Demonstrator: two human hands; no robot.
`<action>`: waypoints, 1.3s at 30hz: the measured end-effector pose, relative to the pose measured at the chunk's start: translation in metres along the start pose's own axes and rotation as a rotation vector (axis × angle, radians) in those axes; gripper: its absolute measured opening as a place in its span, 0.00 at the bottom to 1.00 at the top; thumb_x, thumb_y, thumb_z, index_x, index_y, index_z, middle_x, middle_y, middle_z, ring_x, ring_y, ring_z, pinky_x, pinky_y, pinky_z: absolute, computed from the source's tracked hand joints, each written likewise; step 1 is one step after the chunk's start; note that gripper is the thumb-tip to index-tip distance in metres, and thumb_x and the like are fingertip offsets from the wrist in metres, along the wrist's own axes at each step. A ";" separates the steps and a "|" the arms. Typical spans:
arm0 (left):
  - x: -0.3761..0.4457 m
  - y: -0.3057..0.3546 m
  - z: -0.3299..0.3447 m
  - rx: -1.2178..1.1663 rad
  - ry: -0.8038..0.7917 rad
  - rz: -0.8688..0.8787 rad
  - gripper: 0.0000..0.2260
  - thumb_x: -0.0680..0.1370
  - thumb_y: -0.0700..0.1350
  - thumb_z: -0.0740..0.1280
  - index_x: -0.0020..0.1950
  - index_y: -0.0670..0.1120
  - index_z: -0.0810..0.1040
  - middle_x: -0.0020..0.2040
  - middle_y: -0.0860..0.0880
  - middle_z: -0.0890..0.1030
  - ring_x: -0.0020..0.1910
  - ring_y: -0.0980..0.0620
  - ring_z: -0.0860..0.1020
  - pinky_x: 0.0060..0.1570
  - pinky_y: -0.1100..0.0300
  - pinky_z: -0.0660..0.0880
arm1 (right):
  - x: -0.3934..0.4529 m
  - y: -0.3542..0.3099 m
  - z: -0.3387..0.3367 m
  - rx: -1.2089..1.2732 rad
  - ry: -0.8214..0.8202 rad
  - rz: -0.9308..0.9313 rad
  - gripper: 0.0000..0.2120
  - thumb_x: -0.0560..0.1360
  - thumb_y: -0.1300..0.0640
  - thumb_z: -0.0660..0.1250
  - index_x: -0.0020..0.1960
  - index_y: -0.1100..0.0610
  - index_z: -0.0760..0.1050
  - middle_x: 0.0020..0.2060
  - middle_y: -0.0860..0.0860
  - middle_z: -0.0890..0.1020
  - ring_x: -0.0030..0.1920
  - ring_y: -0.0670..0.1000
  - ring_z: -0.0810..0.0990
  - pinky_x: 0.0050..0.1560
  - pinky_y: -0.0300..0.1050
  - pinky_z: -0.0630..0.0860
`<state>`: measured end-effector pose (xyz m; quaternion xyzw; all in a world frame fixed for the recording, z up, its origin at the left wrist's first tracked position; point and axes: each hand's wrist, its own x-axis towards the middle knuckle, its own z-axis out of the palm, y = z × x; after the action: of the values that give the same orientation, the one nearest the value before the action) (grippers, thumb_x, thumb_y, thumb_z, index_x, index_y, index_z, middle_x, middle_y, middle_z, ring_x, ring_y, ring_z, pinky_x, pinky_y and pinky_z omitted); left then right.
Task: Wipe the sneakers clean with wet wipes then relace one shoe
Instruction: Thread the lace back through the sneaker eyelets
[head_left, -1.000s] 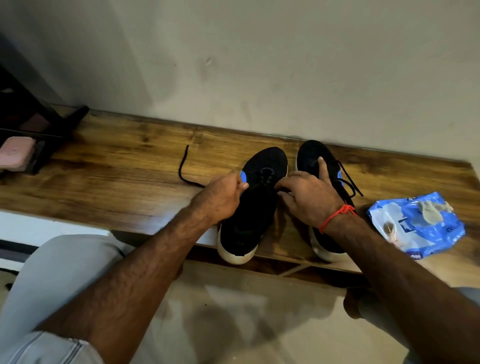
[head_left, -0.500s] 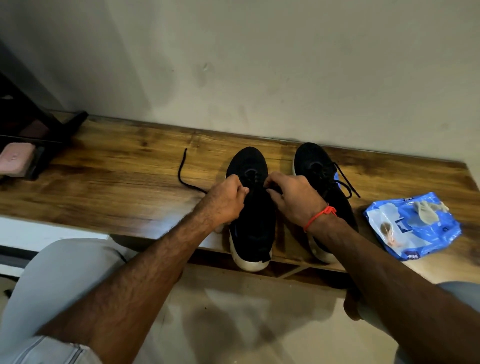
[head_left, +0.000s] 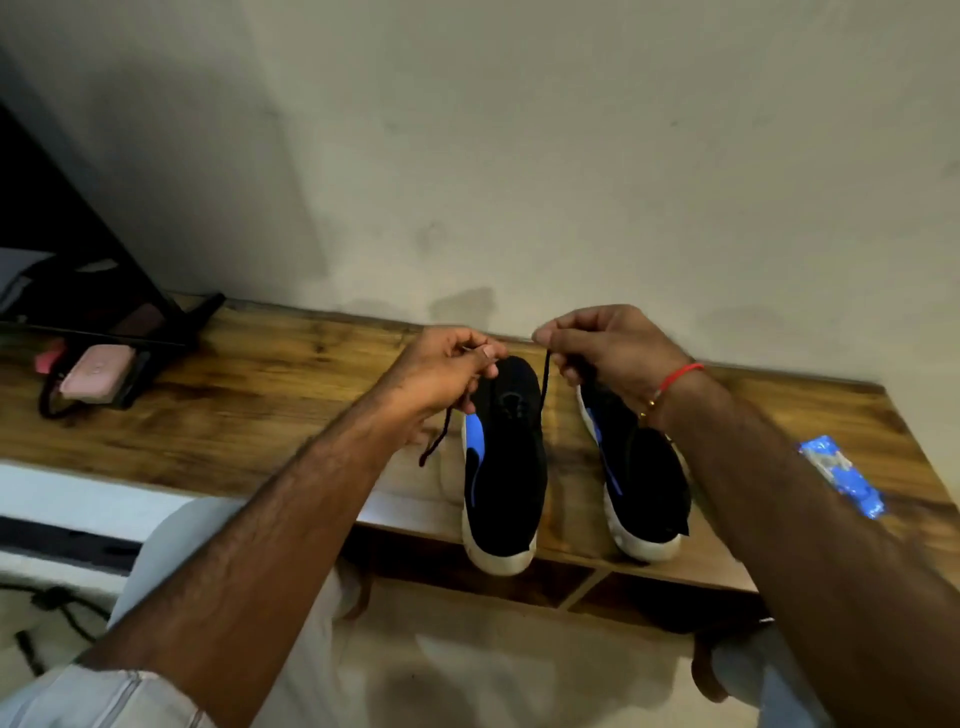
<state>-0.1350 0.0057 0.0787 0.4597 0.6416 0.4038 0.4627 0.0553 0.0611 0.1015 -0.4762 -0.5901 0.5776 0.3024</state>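
Two black sneakers with white soles and blue side marks stand on a wooden bench (head_left: 260, 415), toes toward the wall. The left sneaker (head_left: 506, 478) has a black lace (head_left: 544, 384) rising from its toe end. My left hand (head_left: 441, 374) pinches one end of the lace, whose tail hangs down by the shoe's left side. Above the gap between the shoes, my right hand (head_left: 608, 348) pinches the other end, raised. The right sneaker (head_left: 644, 483) is partly hidden by my right wrist.
A blue wet-wipes pack (head_left: 841, 475) lies on the bench at the right, mostly hidden behind my right forearm. A pink object (head_left: 96, 374) and a black stand (head_left: 156, 317) sit at the bench's left end. The wall runs right behind the bench.
Both hands rose from the left sneaker's tongue, pulling the lace ends upward. The lace that lay on the bench at the left is lifted. The camera dropped lower.
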 end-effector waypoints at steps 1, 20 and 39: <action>-0.002 0.012 -0.003 -0.078 -0.006 -0.014 0.07 0.83 0.41 0.65 0.52 0.45 0.83 0.40 0.50 0.81 0.28 0.58 0.72 0.29 0.60 0.76 | -0.002 -0.014 -0.001 0.082 0.011 -0.006 0.04 0.74 0.63 0.73 0.48 0.64 0.82 0.30 0.53 0.79 0.28 0.48 0.75 0.31 0.38 0.74; -0.075 0.167 -0.019 -0.280 0.175 0.208 0.06 0.81 0.45 0.71 0.56 0.49 0.83 0.47 0.52 0.87 0.35 0.53 0.84 0.34 0.60 0.76 | -0.064 -0.142 0.002 0.208 0.124 -0.285 0.07 0.80 0.58 0.67 0.56 0.57 0.80 0.46 0.51 0.87 0.44 0.53 0.86 0.52 0.50 0.78; -0.066 0.177 -0.008 0.095 0.404 0.531 0.08 0.81 0.49 0.70 0.54 0.48 0.85 0.39 0.51 0.85 0.29 0.60 0.78 0.26 0.71 0.72 | -0.051 -0.162 0.009 -0.240 0.355 -0.542 0.12 0.81 0.49 0.64 0.48 0.53 0.85 0.46 0.47 0.85 0.46 0.48 0.81 0.52 0.45 0.77</action>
<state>-0.0948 -0.0137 0.2624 0.5426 0.5960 0.5629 0.1830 0.0310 0.0301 0.2675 -0.4273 -0.6970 0.3107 0.4848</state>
